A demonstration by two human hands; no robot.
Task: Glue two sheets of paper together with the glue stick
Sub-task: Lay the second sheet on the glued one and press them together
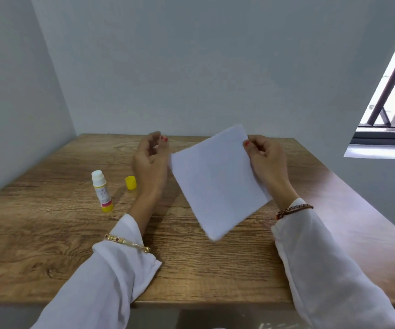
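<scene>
A white square of paper (217, 184) is held tilted above the wooden table (49, 233); a second edge peeks out at its lower right, so two sheets seem stacked. My right hand (266, 160) pinches its upper right corner between thumb and fingers. My left hand (150, 160) hovers just left of the paper's left edge, fingers loosely curled and apart, holding nothing. The glue stick (102, 191) stands uncapped on the table to the left, white tip up, yellow base. Its yellow cap (130, 182) lies beside it.
Grey walls close in the table at the back and left. A window with a dark frame (390, 96) is at the upper right. The table's front edge runs near the bottom of the view.
</scene>
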